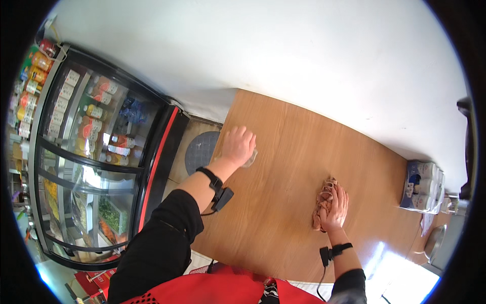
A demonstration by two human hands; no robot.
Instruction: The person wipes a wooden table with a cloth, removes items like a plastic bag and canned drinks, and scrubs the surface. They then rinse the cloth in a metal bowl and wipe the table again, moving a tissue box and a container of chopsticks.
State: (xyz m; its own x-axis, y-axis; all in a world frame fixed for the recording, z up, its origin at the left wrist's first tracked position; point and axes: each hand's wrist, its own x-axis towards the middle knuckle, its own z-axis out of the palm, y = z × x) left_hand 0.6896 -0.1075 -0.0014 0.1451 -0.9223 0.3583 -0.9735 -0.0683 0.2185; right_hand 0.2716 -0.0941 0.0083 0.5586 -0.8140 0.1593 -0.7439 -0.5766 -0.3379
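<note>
My left hand (238,145) is near the left edge of a wood-grain table (281,159), over a pale cloth (250,159) that is mostly hidden beneath it. The fingers are slightly blurred. Further right, my right hand (336,208) presses on a crumpled pinkish-brown cloth (322,205) lying on the tabletop. The thumb lies across its folds and the fingers stretch along its right side. Both wrists carry black straps with small devices and thin cables.
A glass-fronted display fridge (102,152) with bottles and food stands at the left. A white wall (303,49) runs along the table's far edge. Plastic-wrapped rolls (423,188) sit at the table's right end, near a metal bowl (435,243). A round dark mat (201,150) lies on the floor.
</note>
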